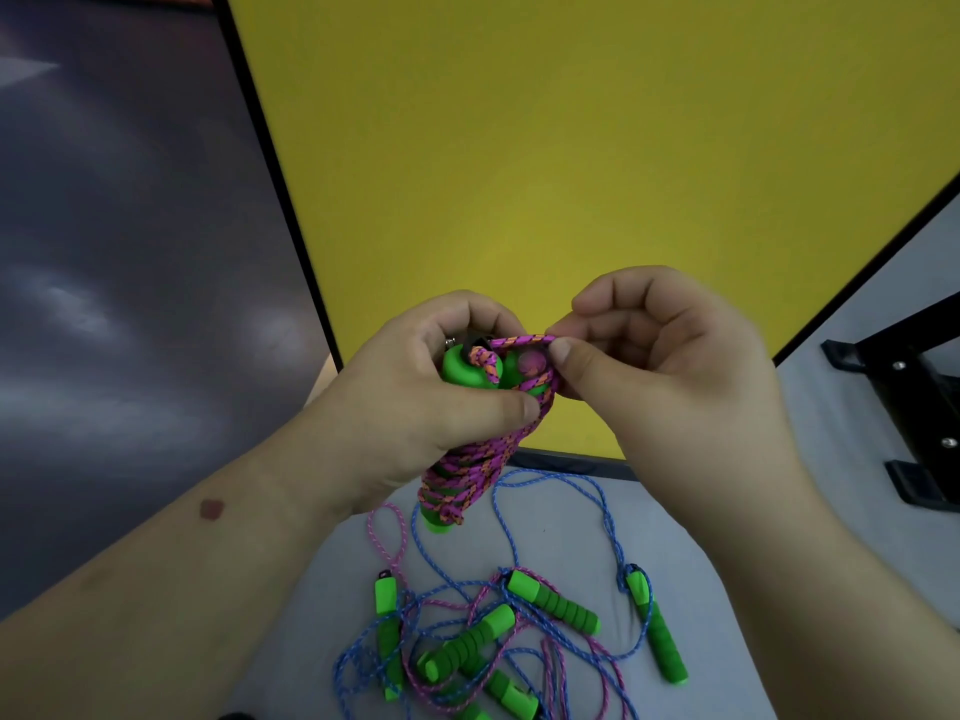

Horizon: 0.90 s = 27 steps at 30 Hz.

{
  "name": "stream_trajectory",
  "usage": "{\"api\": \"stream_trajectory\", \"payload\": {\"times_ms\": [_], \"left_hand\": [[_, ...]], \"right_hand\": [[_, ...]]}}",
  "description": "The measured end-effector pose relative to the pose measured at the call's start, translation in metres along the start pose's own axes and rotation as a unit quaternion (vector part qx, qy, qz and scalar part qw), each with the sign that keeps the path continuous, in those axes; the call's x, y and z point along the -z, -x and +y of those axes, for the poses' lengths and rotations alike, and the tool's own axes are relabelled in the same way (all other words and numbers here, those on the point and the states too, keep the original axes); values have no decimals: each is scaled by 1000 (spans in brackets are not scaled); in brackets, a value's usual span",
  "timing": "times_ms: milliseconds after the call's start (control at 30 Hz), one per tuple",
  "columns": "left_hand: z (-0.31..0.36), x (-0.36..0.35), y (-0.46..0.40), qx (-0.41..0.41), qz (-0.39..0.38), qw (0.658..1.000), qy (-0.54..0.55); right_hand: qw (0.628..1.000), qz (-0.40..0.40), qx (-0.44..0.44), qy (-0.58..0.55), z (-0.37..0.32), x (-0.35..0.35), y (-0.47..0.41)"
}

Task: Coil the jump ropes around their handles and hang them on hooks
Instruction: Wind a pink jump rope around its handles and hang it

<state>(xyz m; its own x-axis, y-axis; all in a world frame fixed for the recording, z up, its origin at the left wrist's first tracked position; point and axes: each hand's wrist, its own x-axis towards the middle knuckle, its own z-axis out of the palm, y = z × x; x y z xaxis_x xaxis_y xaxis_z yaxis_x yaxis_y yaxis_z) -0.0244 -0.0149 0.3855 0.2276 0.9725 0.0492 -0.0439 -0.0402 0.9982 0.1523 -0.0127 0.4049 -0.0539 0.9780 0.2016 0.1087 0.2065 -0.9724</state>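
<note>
Both hands busy on one wound jump rope, mid-frame.

The left hand [415,402] grips the paired green handles [467,371], wrapped in purple-orange rope [467,470]; the right hand [660,366] pinches a loop at their top. Below lie tangled blue and pink ropes [519,631] on the pale table [727,553]. A yellow board [571,148] stands behind, a black bracket [914,407] at right.
</note>
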Motion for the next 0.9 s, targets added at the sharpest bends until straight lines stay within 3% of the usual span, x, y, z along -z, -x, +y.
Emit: {"api": "stream_trajectory", "payload": {"times_ms": [533,667,900], "left_hand": [[-4,-1,1,9,-36,998,44],[2,-6,0,12,32,999,-29],[38,-5,3,-37,68,975,-208]], "right_hand": [[998,-12,22,55,-9,6,-1],[997,-11,30,68,-11,3,1],[994,-21,58,85,-32,4,3]]}}
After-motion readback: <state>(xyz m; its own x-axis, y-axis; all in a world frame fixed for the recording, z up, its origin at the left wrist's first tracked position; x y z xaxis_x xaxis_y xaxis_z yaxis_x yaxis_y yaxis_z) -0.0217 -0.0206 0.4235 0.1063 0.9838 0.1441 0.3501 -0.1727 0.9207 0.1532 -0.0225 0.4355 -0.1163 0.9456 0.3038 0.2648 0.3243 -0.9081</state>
